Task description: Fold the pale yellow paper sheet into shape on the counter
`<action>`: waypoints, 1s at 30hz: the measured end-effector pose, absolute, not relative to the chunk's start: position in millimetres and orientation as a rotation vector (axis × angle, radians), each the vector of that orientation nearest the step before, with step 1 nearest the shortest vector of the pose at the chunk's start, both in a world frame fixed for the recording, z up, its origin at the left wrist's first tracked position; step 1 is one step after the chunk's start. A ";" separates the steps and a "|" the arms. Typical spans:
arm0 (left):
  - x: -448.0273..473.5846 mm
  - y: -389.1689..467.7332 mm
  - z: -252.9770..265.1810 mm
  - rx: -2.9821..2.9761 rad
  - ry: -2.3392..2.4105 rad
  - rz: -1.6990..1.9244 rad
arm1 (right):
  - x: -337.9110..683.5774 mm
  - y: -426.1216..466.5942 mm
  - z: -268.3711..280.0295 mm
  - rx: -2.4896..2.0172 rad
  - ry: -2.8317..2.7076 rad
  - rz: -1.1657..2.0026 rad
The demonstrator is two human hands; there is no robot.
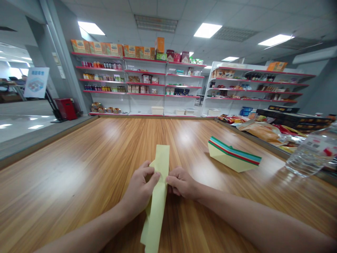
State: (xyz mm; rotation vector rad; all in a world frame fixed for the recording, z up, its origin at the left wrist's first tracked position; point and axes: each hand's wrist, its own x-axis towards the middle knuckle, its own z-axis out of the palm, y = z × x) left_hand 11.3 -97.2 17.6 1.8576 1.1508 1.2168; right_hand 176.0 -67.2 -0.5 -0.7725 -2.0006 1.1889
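Note:
A long strip of folded pale yellow paper [159, 196] runs away from me over the wooden table [86, 175], with several layers showing at its near end. My left hand [142, 184] pinches its left edge near the middle, thumb on top. From the other side, my right hand [181, 182] grips the right edge with curled fingers; some of its fingertips are hidden behind the paper. Apart from both hands, to the right, stands a folded paper boat [234, 156], yellow below with green, blue, white and red bands along the top.
A clear plastic bottle [308, 154] stands at the right edge of the table. Beyond it are snack packets [260, 131] and black boxes [292, 117]. Stocked shelves [144, 75] line the back. A sign board [37, 82] and a red box [65, 108] stand at left.

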 end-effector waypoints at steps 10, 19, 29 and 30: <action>8.9 -92.8 16.0 1.863 1.111 1.127 | 180.0 -63.5 -1.7 -0.825 -1.890 1.081; 9.0 -91.0 11.1 1.856 1.111 1.108 | 179.5 -59.6 -6.0 -0.826 -1.797 1.124; 7.4 -93.7 13.6 1.784 1.078 1.205 | 178.0 -67.0 3.4 -0.768 -2.001 1.231; 7.1 -94.1 13.4 1.775 1.074 1.213 | 177.6 -68.8 6.6 -0.773 -2.030 1.203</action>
